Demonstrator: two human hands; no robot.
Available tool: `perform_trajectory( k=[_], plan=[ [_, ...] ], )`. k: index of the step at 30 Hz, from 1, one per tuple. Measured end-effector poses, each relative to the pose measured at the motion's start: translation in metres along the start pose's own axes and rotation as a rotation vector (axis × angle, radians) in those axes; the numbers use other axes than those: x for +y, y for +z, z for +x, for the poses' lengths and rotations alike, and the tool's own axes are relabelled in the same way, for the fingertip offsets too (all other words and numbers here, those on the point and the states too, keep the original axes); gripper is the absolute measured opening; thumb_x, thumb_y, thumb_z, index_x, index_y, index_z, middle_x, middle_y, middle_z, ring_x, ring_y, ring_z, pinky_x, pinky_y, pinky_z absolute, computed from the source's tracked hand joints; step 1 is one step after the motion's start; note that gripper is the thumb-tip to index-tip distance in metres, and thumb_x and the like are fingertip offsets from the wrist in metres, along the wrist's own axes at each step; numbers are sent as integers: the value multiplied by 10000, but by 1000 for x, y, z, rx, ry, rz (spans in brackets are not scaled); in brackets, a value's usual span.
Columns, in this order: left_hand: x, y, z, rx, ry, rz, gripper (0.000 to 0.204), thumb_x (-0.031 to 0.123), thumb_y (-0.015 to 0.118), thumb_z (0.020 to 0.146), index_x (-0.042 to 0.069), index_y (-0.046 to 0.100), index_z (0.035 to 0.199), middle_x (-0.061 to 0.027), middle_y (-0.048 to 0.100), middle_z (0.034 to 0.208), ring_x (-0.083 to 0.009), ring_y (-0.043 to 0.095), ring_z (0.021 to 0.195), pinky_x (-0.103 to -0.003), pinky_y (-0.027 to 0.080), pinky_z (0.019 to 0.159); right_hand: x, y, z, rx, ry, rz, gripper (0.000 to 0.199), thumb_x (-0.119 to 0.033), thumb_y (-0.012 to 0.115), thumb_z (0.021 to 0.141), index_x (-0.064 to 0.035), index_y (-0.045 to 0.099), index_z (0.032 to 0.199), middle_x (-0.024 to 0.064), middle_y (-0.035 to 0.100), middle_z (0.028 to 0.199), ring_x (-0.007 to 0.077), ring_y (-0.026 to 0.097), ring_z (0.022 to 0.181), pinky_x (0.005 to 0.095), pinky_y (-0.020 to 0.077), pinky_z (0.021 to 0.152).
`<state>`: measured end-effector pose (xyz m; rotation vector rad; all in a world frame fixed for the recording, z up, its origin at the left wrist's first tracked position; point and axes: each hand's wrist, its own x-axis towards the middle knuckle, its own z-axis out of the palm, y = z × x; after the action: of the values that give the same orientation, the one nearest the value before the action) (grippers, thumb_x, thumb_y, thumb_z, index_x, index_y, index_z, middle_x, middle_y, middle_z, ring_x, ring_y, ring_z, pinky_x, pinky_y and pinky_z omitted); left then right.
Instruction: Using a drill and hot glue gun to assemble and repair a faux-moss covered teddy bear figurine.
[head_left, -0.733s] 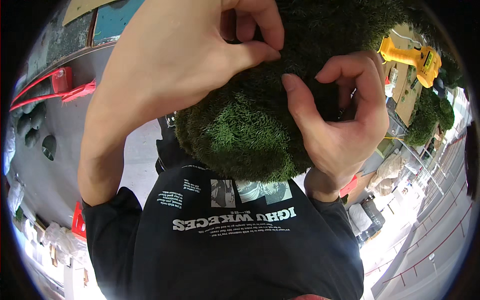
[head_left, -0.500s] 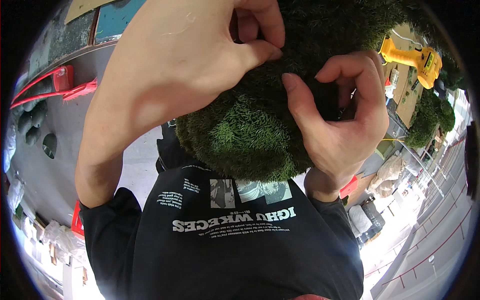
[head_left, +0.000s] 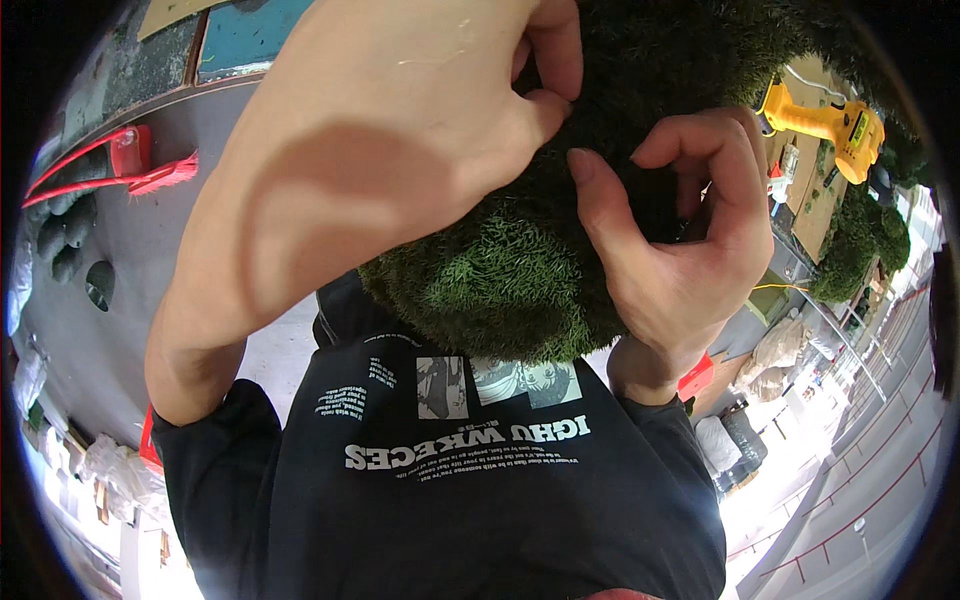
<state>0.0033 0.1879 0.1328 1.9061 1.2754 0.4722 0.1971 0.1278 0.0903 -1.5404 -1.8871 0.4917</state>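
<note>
A dense clump of dark green, needle-leaved artificial-looking foliage (head_left: 505,265) bulges in front of my black shirt, with a brighter green patch on its near side. Across its upper left side reaches my left hand (head_left: 440,110), thumb and forefinger pinched together against the leaves. Whatever sits between those fingertips is too small or hidden to make out. On the right side of the clump, my right hand (head_left: 690,220) is curved, its thumb and forefinger apart with nothing visible between them. Its other fingers curl behind, partly hidden by the hand and leaves.
A yellow gun-shaped tool (head_left: 825,125) lies on a brown board at the upper right, near more green foliage (head_left: 860,245). To the left are a red brush (head_left: 165,175) and red dustpan (head_left: 128,150) by the floor. A worktable's blue surface (head_left: 245,38) shows at upper left.
My left hand has shifted slightly to the right over the foliage, with its fingertips still pinched. My right hand has hardly moved.
</note>
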Motion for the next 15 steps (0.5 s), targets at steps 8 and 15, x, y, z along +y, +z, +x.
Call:
perform_trajectory(
  k=[8, 15],
  plan=[
    [-6, -2, -4, -23, -53, -69, 119, 79, 746, 821, -34, 758, 858, -148, 662, 711, -261, 679, 677, -374, 525, 638, 0, -3, 1, -7, -17, -36, 341, -73, 925, 713, -73, 618, 863, -37, 522, 870, 66, 432, 717, 238, 331, 630],
    [-55, 26, -44, 274, 69, -344, 342, -99, 754, 889, -10, 764, 1219, -101, 793, 1180, -159, 728, 1060, -308, 550, 979, 1, -5, -1, 56, 140, 138, 291, -110, 913, 781, -68, 633, 848, -17, 552, 826, 90, 464, 682, 254, 372, 592]
  ],
)
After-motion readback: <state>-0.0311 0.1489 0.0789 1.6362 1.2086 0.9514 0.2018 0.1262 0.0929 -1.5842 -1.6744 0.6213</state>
